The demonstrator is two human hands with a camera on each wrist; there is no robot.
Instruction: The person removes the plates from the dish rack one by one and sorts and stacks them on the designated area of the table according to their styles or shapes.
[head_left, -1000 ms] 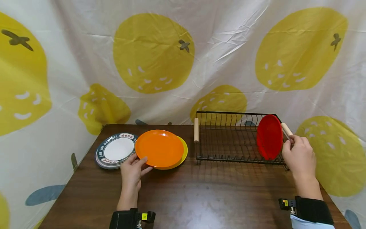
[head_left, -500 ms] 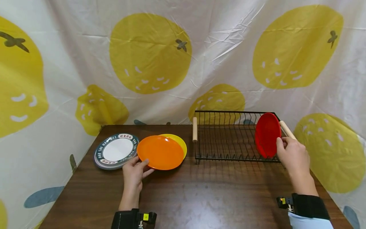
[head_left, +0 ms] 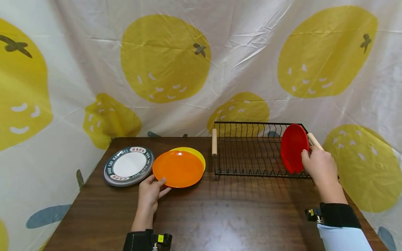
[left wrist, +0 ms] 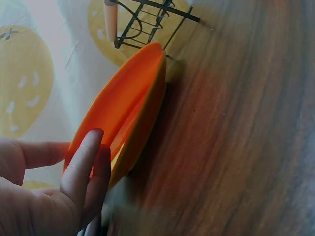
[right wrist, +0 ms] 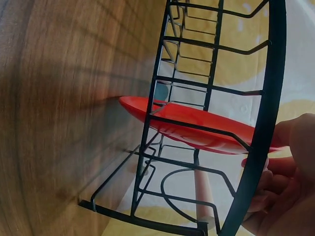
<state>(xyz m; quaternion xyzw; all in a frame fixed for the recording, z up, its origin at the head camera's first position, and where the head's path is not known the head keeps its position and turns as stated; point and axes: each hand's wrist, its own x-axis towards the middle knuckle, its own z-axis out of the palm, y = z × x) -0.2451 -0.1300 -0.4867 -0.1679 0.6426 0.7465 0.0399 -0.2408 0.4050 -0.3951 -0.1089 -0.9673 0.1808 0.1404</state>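
Note:
My left hand [head_left: 149,195] holds an orange plate [head_left: 178,169] by its near left rim, thumb above and fingers reaching below. The orange plate overlaps a yellow plate [head_left: 199,156] that shows behind it. In the left wrist view the orange plate [left wrist: 110,110] appears nearly edge-on. At the right, a red plate [head_left: 293,150] stands on edge in a black wire dish rack [head_left: 263,175]. My right hand [head_left: 320,165] pinches its right rim; the right wrist view has thumb and fingers at the edge of the red plate [right wrist: 197,123], just outside the rack's rail [right wrist: 273,78].
A stack of white plates with patterned dark rims [head_left: 129,165] lies left of the orange plate. The rack has wooden handles, one at its left end [head_left: 214,142]. A lemon-print cloth [head_left: 242,69] hangs behind the brown table [head_left: 201,219].
My left hand and the orange plate have shifted slightly toward me and right, exposing the yellow plate's far edge. My right hand has moved left from beside the rack handle onto the red plate's rim.

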